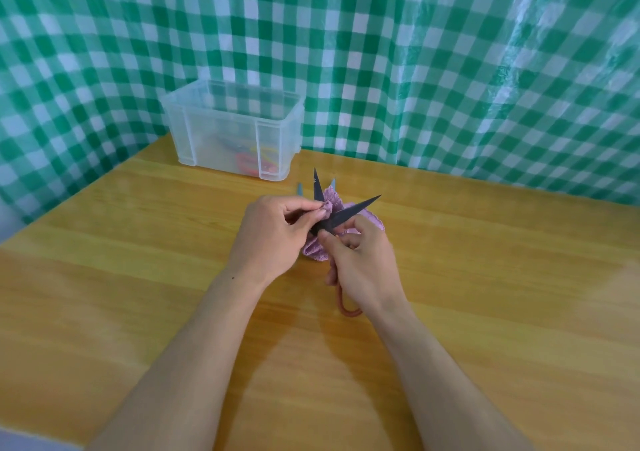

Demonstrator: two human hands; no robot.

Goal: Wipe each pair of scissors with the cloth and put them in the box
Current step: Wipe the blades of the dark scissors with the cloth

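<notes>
Two blue tips (300, 190) are part-hidden by cloth (333, 203) pinched in left hand (273, 232); splayed scissors (353, 211) gripped by right hand (363, 263); box (221, 132) beyond.

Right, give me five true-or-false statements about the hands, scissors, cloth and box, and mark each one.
1. The held scissors have their blades spread apart. True.
2. The left hand pinches the purple cloth. True.
3. The box is empty. False: coloured scissors lie inside.
4. The box stands at the table's near edge. False: it stands at the far edge, by the checked curtain.
5. The right hand grips the held scissors. True.
</notes>
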